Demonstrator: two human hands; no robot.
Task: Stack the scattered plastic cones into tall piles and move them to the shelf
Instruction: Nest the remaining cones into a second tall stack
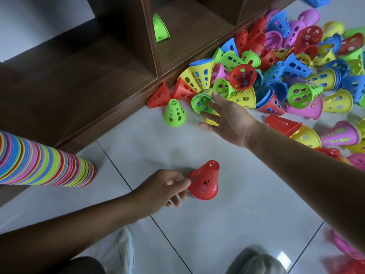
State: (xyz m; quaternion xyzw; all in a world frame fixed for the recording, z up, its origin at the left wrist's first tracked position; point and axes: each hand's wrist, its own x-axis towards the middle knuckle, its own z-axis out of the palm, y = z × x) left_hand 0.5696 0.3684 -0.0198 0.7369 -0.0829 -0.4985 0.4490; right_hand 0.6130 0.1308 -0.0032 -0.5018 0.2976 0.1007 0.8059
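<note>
My left hand pinches a short stack topped by a red cone that stands on the tiled floor. With spread fingers, my right hand reaches onto a green cone lying on its side at the near edge of a big heap of scattered cones. A yellow cone lies partly under its fingers. One green cone stands upright just left of that hand. A tall many-coloured cone pile rises at the left. The dark wooden shelf holds one green cone.
The heap of red, blue, yellow, green and pink cones runs along the shelf's base to the right edge of view. More pink and red cones lie at the bottom right. Two red cones rest against the shelf base.
</note>
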